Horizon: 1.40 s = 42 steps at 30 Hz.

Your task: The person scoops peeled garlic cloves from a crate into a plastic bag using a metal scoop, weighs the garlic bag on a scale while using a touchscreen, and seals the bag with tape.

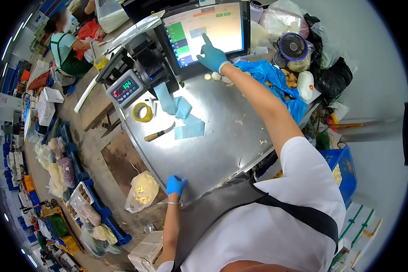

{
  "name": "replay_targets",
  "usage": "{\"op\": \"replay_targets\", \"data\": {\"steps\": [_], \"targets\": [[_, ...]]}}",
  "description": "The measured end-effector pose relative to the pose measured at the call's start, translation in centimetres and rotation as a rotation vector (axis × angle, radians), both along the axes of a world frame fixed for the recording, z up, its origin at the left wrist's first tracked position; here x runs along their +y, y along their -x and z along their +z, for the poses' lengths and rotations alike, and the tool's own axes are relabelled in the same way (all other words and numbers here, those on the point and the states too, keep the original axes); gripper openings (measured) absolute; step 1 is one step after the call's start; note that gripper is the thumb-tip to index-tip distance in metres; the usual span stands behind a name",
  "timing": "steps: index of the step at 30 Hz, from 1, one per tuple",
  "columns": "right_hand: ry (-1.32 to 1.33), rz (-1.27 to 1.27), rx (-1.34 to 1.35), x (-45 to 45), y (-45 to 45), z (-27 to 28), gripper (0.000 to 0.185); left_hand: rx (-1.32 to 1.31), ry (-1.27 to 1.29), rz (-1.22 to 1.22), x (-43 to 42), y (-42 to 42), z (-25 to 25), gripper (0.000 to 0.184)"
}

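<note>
My right hand (211,56), in a blue-green glove, reaches up to the lit touchscreen monitor (231,34). Its index finger is stretched out onto the display; the other fingers are bent and hold nothing. My left hand (176,186), in a blue glove, rests at the near left edge of the steel table (213,156), thumb apart from its short-looking fingers, with nothing visible in it. Left of the monitor, a scale display (125,88) shows 3.06 in green. Blue label strips (189,127), a wooden-handled knife (157,134) and a yellow tape roll (142,112) lie on the steel.
Below the left edge sits a plastic bag of pale pieces (143,190). Blue plastic bags (269,75), ginger (289,79) and a small fan (293,46) crowd the right. A blue crate (342,170) stands beside me. Another person (65,50) sits far left.
</note>
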State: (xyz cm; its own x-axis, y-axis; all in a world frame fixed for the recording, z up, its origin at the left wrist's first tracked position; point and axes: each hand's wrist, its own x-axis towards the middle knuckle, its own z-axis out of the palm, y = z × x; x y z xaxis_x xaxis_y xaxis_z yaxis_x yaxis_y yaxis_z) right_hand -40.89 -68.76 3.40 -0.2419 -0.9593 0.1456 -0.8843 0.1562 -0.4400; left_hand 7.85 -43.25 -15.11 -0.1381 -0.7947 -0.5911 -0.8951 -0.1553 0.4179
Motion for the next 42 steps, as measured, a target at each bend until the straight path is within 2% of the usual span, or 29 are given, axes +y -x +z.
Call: {"op": "replay_targets", "data": {"steps": [5,7,10,15,18,22,23,24,26,29,33,36,39,41,42], "targets": [[0.035,-0.004,0.043,-3.1,0.3,-0.8,0.031,0.013,-0.012,-0.006,-0.5,0.1,0.3,0.036],[0.054,-0.006,-0.002,-2.0,-0.5,-0.5,0.035,0.004,-0.017,-0.012,-0.5,-0.2,0.1,0.035],[0.109,-0.019,-0.093,0.8,-2.1,-1.2,0.031,0.014,-0.006,-0.017,-0.6,0.1,0.6,0.034],[0.113,0.066,-0.135,4.7,-3.7,-8.7,0.026,0.043,-0.016,0.001,-0.7,0.7,2.3,0.032],[-0.04,0.24,-0.001,6.3,-5.2,-10.3,0.023,0.05,-0.001,-0.021,-0.6,0.2,1.9,0.032],[-0.125,0.436,0.074,2.9,-3.9,-8.2,0.015,0.105,0.005,0.01,-0.3,-0.2,1.6,0.033],[-0.181,0.437,0.251,1.9,-3.8,-6.0,0.014,0.12,0.0,0.024,-0.2,-0.5,0.9,0.034],[-0.199,0.49,0.298,0.3,-2.7,-5.7,0.019,0.134,-0.002,0.036,-0.2,-0.8,0.5,0.034],[-0.27,0.436,0.301,-1.4,-2.1,-3.2,0.033,0.145,-0.001,0.048,-0.2,-0.7,0.9,0.035],[-0.271,0.421,0.441,-3.9,-0.4,-2.2,0.064,0.125,0.027,0.038,0.0,-0.9,0.7,0.036],[-0.13,0.448,0.525,-5.8,1.0,-1.5,0.057,0.118,-0.072,0.044,-0.6,-0.3,2.7,0.036],[-0.106,0.424,0.59,-6.2,0.7,0.9,0.048,0.154,-0.062,0.01,-0.2,-1.6,1.1,0.033],[-0.107,0.304,0.544,-6.6,0.6,2.7,0.033,0.282,0.07,0.164,0.1,-2.4,4.2,0.029],[-0.037,0.311,0.5,-6.4,0.8,2.8,0.024,0.187,0.35,0.291,-0.2,-3.4,6.5,0.024],[-0.001,0.313,0.479,-6.2,0.8,3.0,0.022,0.165,0.412,0.379,-0.4,-4.4,7.4,0.024]]}}
